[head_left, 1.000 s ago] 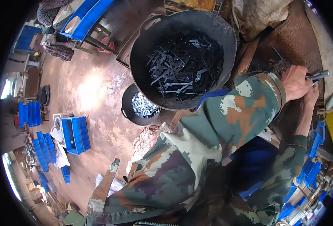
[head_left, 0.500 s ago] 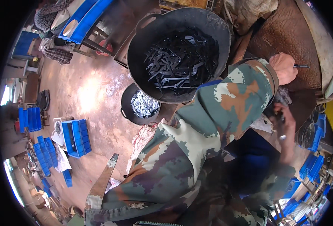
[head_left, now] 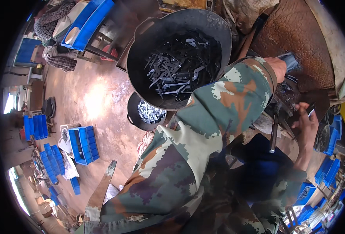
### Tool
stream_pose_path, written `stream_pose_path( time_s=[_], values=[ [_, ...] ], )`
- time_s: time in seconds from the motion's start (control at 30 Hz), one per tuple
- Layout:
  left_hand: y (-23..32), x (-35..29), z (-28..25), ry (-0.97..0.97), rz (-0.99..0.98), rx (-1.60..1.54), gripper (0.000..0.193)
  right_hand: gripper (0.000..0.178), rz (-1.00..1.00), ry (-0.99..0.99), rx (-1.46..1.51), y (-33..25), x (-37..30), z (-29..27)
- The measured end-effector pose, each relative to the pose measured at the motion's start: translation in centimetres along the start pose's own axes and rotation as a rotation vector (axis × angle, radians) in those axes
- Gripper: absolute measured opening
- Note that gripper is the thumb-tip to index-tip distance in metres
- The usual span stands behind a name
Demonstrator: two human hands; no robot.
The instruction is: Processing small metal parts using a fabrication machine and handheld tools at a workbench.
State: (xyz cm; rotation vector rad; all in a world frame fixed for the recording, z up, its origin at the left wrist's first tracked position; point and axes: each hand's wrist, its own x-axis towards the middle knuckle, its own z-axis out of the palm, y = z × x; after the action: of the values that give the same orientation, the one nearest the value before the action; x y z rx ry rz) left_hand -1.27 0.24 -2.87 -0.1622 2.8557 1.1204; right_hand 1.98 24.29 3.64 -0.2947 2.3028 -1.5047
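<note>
My left hand is closed at the end of the camouflage sleeve, beside the brown leather-like sheet. A blurred grey-blue object shows at its far side; its kind cannot be made out. Lower right, my right hand pinches a small dark flat piece between thumb and fingers. Between the hands lies a dark metal work block, partly hidden by the left sleeve. A dark rod with a shiny tip points down from it.
A large black tub of dark flat metal pieces stands left of my forearm. A smaller black tub with shiny pieces sits below it. Brown sheeting covers the upper right. Blue bins stand on the floor at left.
My left hand has moved left, and the thin dark piece that stuck out of it no longer shows there. My right hand has moved right and down, away from the work block.
</note>
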Motion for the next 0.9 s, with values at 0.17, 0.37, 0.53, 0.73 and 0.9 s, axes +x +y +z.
stream_pose_path(
  time_s=[0.17, 0.37, 0.53, 0.73, 0.9],
  values=[
    [1.4, 0.2, 0.6, 0.141, 0.11, -0.071, 0.026, 0.027, 0.038, 0.163, 0.196, 1.0, 2.6, -2.1],
    [2.3, 0.5, -0.3, 0.071, 0.462, -0.374, 0.028, 0.027, 0.028, 0.258, 0.334, -0.1, 3.5, 0.4],
    [4.7, -2.7, -1.9, -0.216, 0.153, -1.039, 0.02, 0.022, -0.107, 0.128, 0.572, -0.1, 4.6, 1.7],
    [5.6, -2.1, -1.0, -0.261, 0.086, -1.011, 0.022, 0.017, -0.103, 0.239, 0.59, -1.1, 4.0, 1.9],
    [5.3, -1.6, -0.7, -0.245, 0.086, -0.985, 0.026, 0.018, -0.113, 0.208, 0.556, 0.5, 4.3, 0.9]
  ],
)
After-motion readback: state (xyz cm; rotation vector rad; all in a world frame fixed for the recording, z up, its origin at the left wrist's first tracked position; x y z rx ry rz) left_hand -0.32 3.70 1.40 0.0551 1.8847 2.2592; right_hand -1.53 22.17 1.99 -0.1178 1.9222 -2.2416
